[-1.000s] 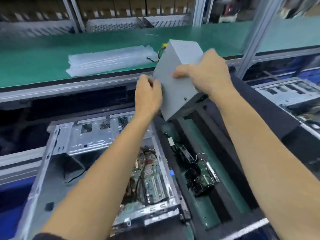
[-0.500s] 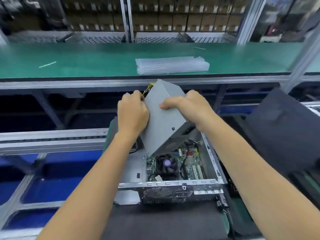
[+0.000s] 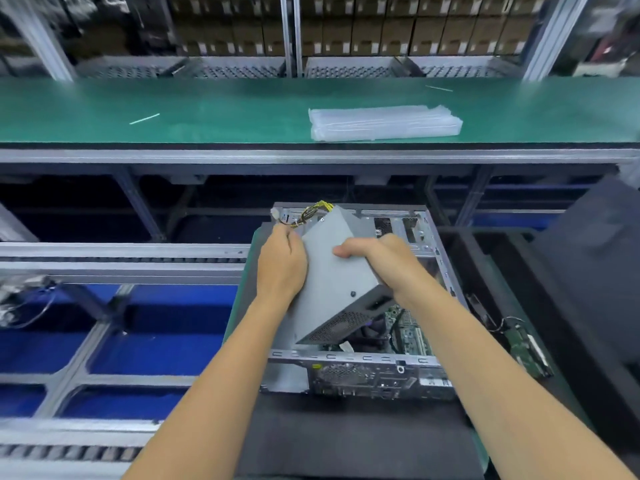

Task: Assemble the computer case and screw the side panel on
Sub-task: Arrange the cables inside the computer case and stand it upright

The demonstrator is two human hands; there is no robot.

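Nearest, one open computer case (image 3: 363, 374) lies on a dark mat, its circuit board showing inside. Above it one grey metal box (image 3: 337, 271) hangs tilted between two hands: the left hand (image 3: 281, 263) grips its left edge with curled fingers, the right hand (image 3: 382, 258) clasps its right side, thumb on top. Beyond, the green bench (image 3: 207, 112) carries one stack of clear plastic bags (image 3: 384, 122).

My two hands (image 3: 282, 268) (image 3: 384, 261); between them one power supply (image 3: 337, 289). Beneath: one case (image 3: 360, 358). Beyond: one plastic stack (image 3: 384, 123).
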